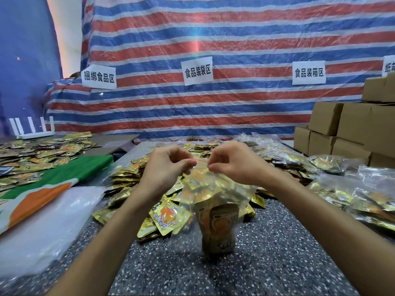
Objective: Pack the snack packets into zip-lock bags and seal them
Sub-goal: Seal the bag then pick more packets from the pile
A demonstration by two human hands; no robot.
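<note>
A clear zip-lock bag [215,201] with several gold snack packets inside hangs in front of me above the speckled table [277,253]. My left hand [166,167] pinches the left end of its red zip strip. The right end of the strip is pinched by my right hand [233,165]. The bag's bottom rests on or just above the table. Behind the bag lies a big heap of loose gold snack packets [132,184].
Filled zip-lock bags [350,195] pile up at the right. Cardboard boxes [346,129] are stacked at the far right. A stack of empty clear bags [42,227] and a green-orange bag [53,182] lie at the left, with more packets [38,154] beyond. A striped tarp hangs behind.
</note>
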